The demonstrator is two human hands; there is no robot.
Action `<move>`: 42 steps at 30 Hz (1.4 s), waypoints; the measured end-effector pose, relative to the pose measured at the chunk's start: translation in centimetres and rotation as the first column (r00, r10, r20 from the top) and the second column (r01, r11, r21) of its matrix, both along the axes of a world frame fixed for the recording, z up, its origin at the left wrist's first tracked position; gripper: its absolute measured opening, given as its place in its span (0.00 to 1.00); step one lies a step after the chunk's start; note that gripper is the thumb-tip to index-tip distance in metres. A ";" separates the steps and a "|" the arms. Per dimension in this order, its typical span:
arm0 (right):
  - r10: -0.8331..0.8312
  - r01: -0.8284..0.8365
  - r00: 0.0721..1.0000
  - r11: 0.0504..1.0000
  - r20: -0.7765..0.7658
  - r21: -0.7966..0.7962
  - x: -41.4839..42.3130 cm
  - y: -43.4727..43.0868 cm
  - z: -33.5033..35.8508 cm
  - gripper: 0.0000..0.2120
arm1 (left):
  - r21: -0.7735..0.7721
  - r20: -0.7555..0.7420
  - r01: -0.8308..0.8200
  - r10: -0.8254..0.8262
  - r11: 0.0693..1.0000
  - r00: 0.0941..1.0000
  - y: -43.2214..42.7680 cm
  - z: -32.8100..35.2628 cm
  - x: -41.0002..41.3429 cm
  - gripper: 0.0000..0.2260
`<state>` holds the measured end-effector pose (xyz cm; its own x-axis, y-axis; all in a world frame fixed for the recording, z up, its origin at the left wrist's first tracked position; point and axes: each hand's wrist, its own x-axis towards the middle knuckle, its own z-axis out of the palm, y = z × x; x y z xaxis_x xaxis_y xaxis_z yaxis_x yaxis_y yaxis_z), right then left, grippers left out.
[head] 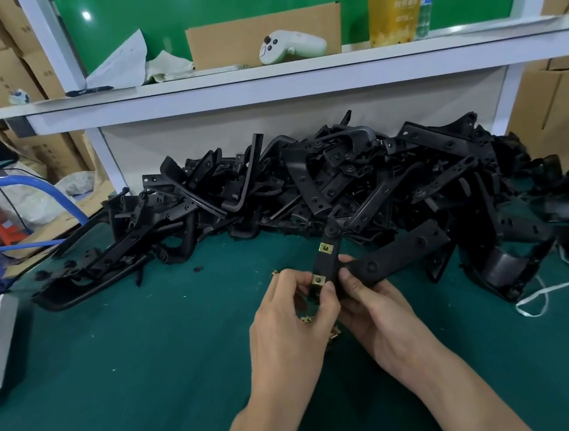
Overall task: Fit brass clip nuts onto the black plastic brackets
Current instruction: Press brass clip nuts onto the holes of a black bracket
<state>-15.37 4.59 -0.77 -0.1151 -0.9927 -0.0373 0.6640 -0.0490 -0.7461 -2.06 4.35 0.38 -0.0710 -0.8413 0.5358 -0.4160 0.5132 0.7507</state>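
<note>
As we pinch clip nut [318,280] with left hand [292,317] | right hand [377,313] grips bracket [328,263] | seems light, stiff; we hold mid-arm

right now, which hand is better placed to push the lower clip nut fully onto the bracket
Left. The left hand pinches the lower clip nut on the bracket, while the right hand grips the bracket, steadying it.

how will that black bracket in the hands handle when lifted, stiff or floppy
Probably stiff: the black bracket juts up from the left hand and right hand without sagging. Likely light, as fingertips alone hold it. The upper brass clip nut looks seated, so should stay on.
</note>
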 end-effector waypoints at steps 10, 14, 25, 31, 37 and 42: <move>0.054 -0.056 0.997 0.998 -0.060 -0.027 0.3 0.4 0.5 0.11 | -0.049 -0.009 0.031 -0.032 0.998 0.999 -0.2 -0.1 0.2 0.06; 0.089 -0.090 0.996 0.996 -0.023 -0.018 0.5 0.5 0.8 0.19 | -0.012 -0.073 0.021 -0.022 1.000 0.997 -0.2 -0.2 0.4 0.09; 0.103 -0.103 0.995 0.995 -0.015 -0.001 0.6 0.8 1.2 0.19 | 0.022 -0.173 0.087 -0.082 0.996 0.981 -0.1 0.4 0.4 0.07; 0.053 -0.053 0.998 0.998 0.025 0.039 0.4 0.8 1.4 0.11 | -0.019 -0.160 0.045 -0.048 0.999 0.986 -0.4 0.4 0.7 0.07; 0.005 -0.005 1.000 0.998 0.003 0.063 0.0 0.9 1.8 0.20 | -0.182 -0.172 -0.013 -0.019 0.983 0.985 -1.1 0.7 1.3 0.04; 0.038 -0.038 0.998 0.999 0.049 -0.012 -0.1 1.0 2.4 0.18 | -0.309 0.202 0.063 0.001 0.949 0.979 -1.9 -0.1 2.2 0.05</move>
<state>-15.48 5.55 1.64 -0.0754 -0.9967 -0.0310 0.7017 -0.0310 -0.7118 0.10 2.40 0.25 -0.2253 -0.6295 0.7436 -0.5189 0.7235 0.4553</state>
